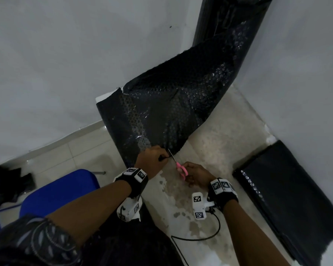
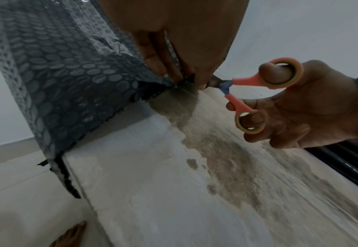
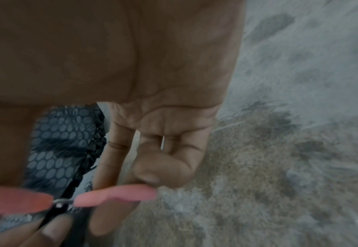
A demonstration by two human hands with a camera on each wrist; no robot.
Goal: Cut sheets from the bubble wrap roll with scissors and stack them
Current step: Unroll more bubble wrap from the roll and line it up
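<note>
A black bubble wrap roll (image 1: 227, 25) stands in the room's corner, and its loose sheet (image 1: 167, 104) drapes down over a worn white table (image 1: 215, 150). My left hand (image 1: 154, 160) pinches the sheet's near edge (image 2: 101, 93) between thumb and fingers. My right hand (image 1: 195, 176) holds pink-handled scissors (image 1: 181, 168), thumb and fingers through the loops (image 2: 279, 73). The blades (image 1: 171, 155) point at the sheet's edge right beside my left fingers (image 2: 158, 55). In the right wrist view the pink handles (image 3: 114, 193) sit in front of the bubble wrap (image 3: 61, 150).
A stack of cut black sheets (image 1: 288, 196) lies at the table's right side against the wall. A blue chair (image 1: 60, 191) stands left of me. Dark clutter (image 1: 8, 183) lies on the tiled floor at the far left. A black cable (image 1: 210, 233) trails across the table.
</note>
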